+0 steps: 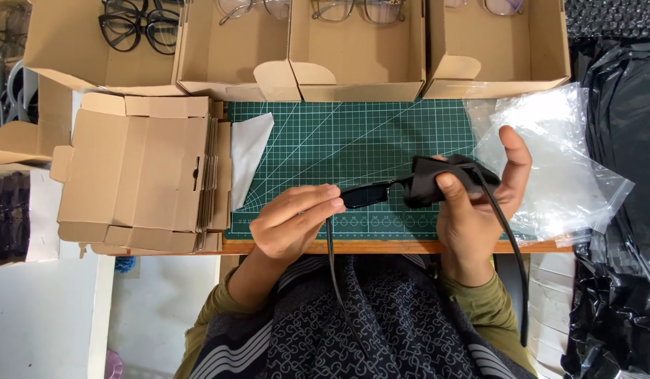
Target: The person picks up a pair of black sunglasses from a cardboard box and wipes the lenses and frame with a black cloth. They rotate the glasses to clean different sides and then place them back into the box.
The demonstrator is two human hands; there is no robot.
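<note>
- While the left hand (297, 221) pinches one lens end of the black sunglasses (370, 195) at frame centre, the right hand (479, 203) presses a black cloth (437, 179) on the other lens.
- Green cutting mat (353, 140) beneath.
- Flat cardboard boxes (135, 175) stacked left; clear plastic bags (563, 168) right.
- Open boxes (360, 63) holding eyeglasses line the top.

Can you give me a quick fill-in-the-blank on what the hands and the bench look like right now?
1. The right hand rubs one lens of the black glasses with a black ____.
2. The left hand grips the glasses above a ____ cutting mat.
3. Flat folded cardboard boxes are stacked to the ____ of the mat.
4. Clear plastic bags lie on the mat's ____ side.

Missing words: cloth; green; left; right
</note>
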